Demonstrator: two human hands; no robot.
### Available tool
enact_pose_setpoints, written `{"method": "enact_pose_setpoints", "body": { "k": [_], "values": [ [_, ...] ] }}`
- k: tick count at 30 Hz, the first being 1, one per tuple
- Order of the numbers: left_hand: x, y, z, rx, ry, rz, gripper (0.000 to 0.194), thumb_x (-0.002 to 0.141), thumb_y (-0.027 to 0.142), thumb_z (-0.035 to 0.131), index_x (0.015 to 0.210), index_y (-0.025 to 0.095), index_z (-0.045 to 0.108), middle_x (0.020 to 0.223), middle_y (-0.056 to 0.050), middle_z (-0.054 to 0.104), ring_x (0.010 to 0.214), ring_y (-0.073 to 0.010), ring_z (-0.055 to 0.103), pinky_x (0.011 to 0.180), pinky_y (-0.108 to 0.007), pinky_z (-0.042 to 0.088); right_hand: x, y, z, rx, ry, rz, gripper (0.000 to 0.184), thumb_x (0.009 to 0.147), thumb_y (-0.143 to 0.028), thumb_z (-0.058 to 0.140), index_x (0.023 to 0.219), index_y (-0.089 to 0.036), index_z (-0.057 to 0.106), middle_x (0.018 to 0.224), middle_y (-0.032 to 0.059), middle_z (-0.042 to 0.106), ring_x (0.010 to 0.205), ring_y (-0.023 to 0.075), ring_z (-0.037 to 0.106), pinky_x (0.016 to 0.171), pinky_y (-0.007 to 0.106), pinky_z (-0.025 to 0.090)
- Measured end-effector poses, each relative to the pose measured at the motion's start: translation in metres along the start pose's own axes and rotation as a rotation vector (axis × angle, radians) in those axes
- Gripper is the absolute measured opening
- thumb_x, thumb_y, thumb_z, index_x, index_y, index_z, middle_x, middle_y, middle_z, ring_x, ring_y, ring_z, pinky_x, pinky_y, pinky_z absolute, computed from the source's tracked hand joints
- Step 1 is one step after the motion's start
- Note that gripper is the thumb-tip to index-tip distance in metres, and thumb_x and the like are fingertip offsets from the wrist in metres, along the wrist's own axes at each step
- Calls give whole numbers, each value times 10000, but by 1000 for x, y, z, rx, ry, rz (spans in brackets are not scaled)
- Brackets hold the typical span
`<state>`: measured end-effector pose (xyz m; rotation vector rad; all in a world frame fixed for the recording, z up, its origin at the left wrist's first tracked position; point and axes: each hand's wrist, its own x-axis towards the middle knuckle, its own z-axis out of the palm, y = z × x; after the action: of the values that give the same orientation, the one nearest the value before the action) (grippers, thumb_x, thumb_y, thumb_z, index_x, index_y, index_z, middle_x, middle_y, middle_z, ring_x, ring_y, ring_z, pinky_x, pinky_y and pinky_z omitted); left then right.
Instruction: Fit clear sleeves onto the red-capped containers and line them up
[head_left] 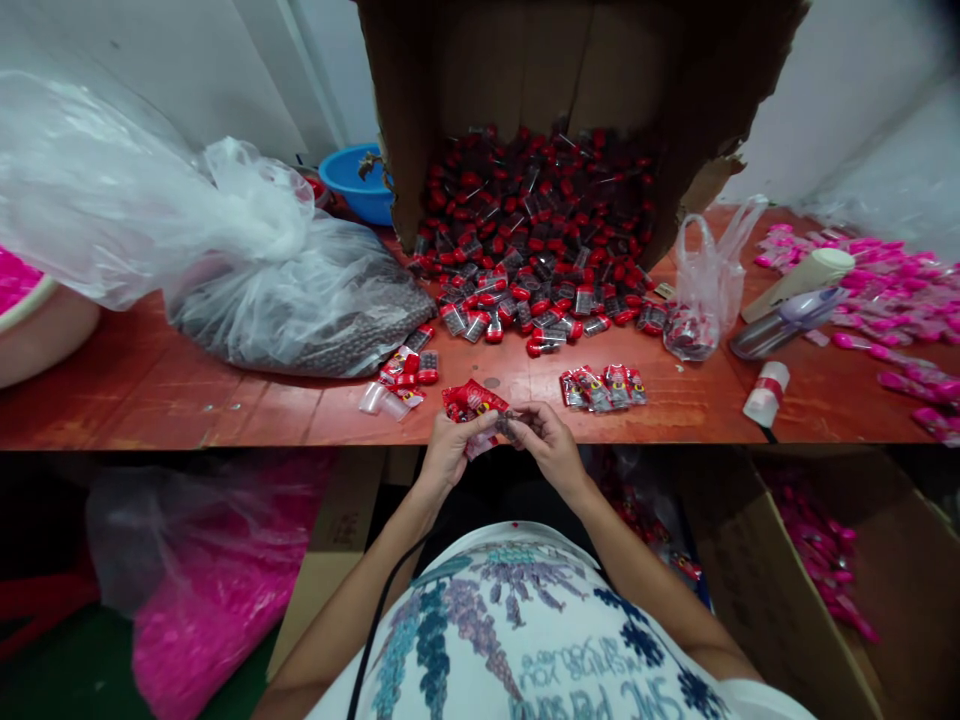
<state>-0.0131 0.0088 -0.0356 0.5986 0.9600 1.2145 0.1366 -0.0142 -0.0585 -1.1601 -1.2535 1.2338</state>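
So the red packet (469, 398) is small and shiny, printed with red, black and yellow bits plus some pale lettering way too tiny to read. It's out in front of the big cardboard box (720, 80) on the bench (337, 415), near the edge. Left hand (450, 445) has it pinched, fingers closed; right hand (551, 440) is closed too, fingertips on a small dark piece (505, 424) right beside it. Similar packets (604, 388) lie in front of the box, while red-capped clear containers (540, 230) spill from its mouth. Left of the box there's a plastic bag of dark beads (300, 310). Only writing I can half make out is "YOU" on the white shirt (517, 630), on the person's side of the box.
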Motion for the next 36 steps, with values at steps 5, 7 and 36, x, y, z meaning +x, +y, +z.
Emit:
{"method": "enact_pose_setpoints", "body": {
  "k": [5, 7, 36],
  "values": [
    [3, -1, 1, 90, 40, -64, 225, 545, 178, 828, 694, 112, 673, 655, -41, 681, 560, -152, 630, 588, -254, 522, -3, 3, 1, -172, 21, -64, 312, 862, -379, 556, 1134, -228, 531, 905, 25, 654, 797, 157, 640, 698, 266, 521],
    [4, -1, 1, 138, 8, -94, 230, 539, 188, 832, 697, 109, 684, 656, -54, 685, 568, -164, 635, 583, -254, 515, -3, 5, 1, -185, 17, -73, 346, 873, -373, 542, 1186, -233, 495, 878, 17, 647, 763, 148, 636, 685, 263, 520],
    [12, -27, 5, -16, 5, -363, 253, 611, 153, 770, 845, 98, 691, 791, -102, 729, 676, -191, 685, 653, -287, 560, 8, 27, -41, 77, 251, 136, 315, 751, -417, 648, 956, -178, 660, 845, 28, 686, 670, 155, 614, 616, 278, 503]
  ]
}}
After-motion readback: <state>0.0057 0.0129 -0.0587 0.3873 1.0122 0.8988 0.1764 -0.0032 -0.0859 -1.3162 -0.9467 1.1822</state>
